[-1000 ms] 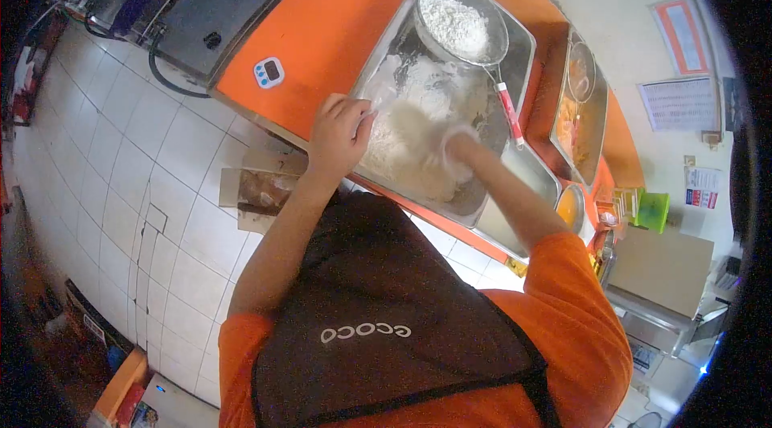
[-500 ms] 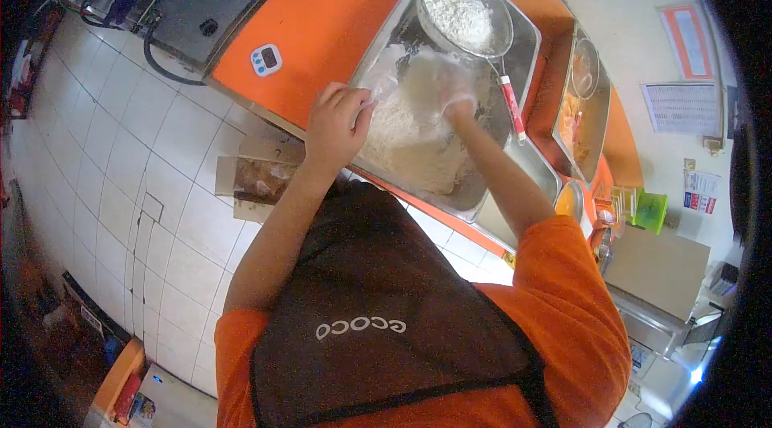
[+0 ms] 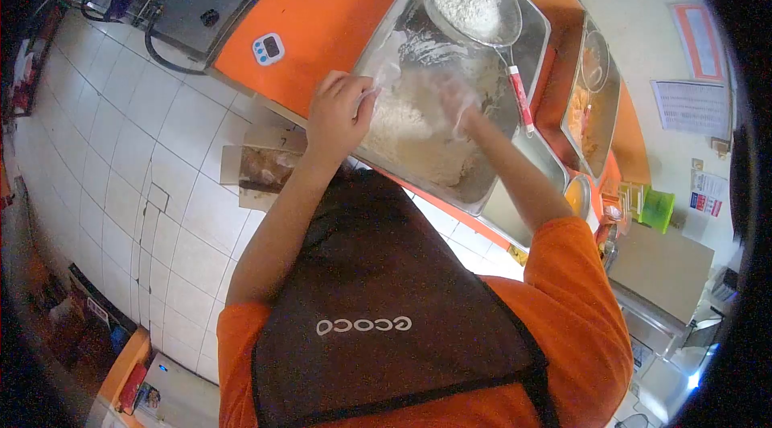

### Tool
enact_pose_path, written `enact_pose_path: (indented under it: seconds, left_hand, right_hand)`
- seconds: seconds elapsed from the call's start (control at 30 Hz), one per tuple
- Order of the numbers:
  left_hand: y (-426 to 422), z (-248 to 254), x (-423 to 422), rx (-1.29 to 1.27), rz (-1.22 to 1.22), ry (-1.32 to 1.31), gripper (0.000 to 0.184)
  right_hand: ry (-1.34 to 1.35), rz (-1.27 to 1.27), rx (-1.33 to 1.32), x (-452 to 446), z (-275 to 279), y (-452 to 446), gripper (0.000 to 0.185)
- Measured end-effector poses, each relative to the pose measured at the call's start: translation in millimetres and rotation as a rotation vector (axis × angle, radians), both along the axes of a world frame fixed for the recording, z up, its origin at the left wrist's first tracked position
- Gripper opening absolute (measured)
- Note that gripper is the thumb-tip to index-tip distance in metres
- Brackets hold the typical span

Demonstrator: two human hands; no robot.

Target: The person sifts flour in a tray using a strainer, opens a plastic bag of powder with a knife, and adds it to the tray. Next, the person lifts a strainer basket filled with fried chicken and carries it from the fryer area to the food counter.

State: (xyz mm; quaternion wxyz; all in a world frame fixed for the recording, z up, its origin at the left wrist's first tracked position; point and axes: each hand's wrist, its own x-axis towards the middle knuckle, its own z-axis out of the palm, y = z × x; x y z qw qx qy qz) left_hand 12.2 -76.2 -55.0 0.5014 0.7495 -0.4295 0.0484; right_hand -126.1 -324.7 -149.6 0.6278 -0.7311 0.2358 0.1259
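Observation:
My left hand is closed at the near left rim of a metal tray, its fingers pinching a piece of clear plastic that hangs over the tray. I cannot make out whether that plastic is a bag or a glove. White flour lies spread and heaped across the tray bottom. Low over the flour is my right hand, in a thin clear plastic glove; motion smears its fingers. A round sieve holding more white flour rests at the tray's far end, its red-and-white handle pointing toward me.
On the orange counter to the left lies a white timer. A second metal pan with orange-brown contents and another strainer stands at the right. An open cardboard box sits below the counter.
My right hand has shifted slightly, and the pale blur over the tray has shrunk, exposing streaked flour near the sieve. My left hand still pinches the plastic. The whole view has tilted slightly.

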Motion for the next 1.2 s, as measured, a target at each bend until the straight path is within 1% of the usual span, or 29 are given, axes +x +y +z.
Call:
enact_pose_path:
  seconds: [0.07, 0.13, 0.17, 0.23, 0.3, 0.4, 0.47, 0.53, 0.63, 0.67, 0.7, 0.73, 0.8, 0.83, 0.87, 0.9, 0.93, 1.0, 1.1, 1.2]
  left_hand:
    - [0, -1, -1, -0.002, 0.015, -0.014, 0.014]
    - [-2, -1, 0, 0.003, 0.016, -0.021, 0.014]
    - [-1, 0, -1, 0.011, 0.014, -0.018, 0.014]
    - [0, 1, -1, 0.013, 0.014, -0.016, 0.014]
    - [-1, 2, -2, 0.000, 0.009, -0.015, 0.015]
    - [-1, 3, -1, 0.001, 0.018, -0.046, 0.015]
    - [-1, 1, 0, 0.005, 0.007, -0.032, 0.015]
    - [-1, -1, 0, 0.015, 0.007, -0.031, 0.015]
    - [0, 0, -1, 0.032, 0.020, -0.041, 0.016]
    - [0, 1, -1, 0.030, 0.020, -0.043, 0.016]
    - [0, 2, -1, 0.028, 0.018, -0.043, 0.016]
    - [-1, 2, -1, 0.030, 0.019, -0.035, 0.016]
    - [-1, -1, -2, 0.035, 0.025, -0.018, 0.015]
    - [-1, -1, -2, 0.032, 0.025, -0.020, 0.015]
    - [-1, 0, -2, 0.030, 0.027, -0.022, 0.015]
    - [-1, 0, -2, 0.027, 0.029, -0.023, 0.015]
    - [-1, 0, -2, 0.029, 0.026, -0.025, 0.015]
    - [0, 0, -2, 0.033, 0.022, -0.029, 0.015]
    - [0, -1, -2, 0.025, 0.014, -0.032, 0.015]
    - [0, -4, -1, 0.030, 0.006, -0.030, 0.015]
  right_hand:
    - [0.052, -0.051, 0.073, -8, -31, -51, 0.040]
    - [-0.051, 0.189, -0.217, -8, -32, -53, 0.039]
    - [-0.179, 0.459, -0.543, -7, -40, -42, 0.039]
    - [-0.241, 0.653, -0.665, 1, -33, -8, 0.041]
    - [-0.102, 0.491, -0.264, 16, 21, 31, 0.042]
    - [0.130, 0.381, -0.181, 30, 72, 61, 0.042]
    - [0.283, 0.313, -0.127, 39, 95, 72, 0.042]
    - [0.343, 0.254, 0.014, 36, 86, 67, 0.042]
    - [0.297, 0.154, 0.318, 6, 13, 15, 0.043]
    - [0.281, 0.102, 0.396, -4, -6, -4, 0.043]
    - [0.264, 0.047, 0.474, -10, -14, -17, 0.043]
    - [0.212, 0.057, 0.555, -7, 3, -23, 0.042]
    - [0.107, 0.079, 0.715, 10, 83, -30, 0.040]
    - [0.153, -0.036, 0.842, 16, 113, -35, 0.044]
    - [0.125, -0.041, 0.905, 22, 136, -45, 0.048]
    - [0.098, -0.044, 0.969, 27, 158, -55, 0.052]
    - [-0.004, 0.065, 0.965, 35, 169, -73, 0.055]
    - [-0.149, 0.045, 0.606, 50, 176, -125, 0.057]
    - [-0.184, -0.129, 0.514, 76, 198, -159, 0.050]
    - [-0.149, 0.329, -0.685, 96, 190, -178, 0.034]
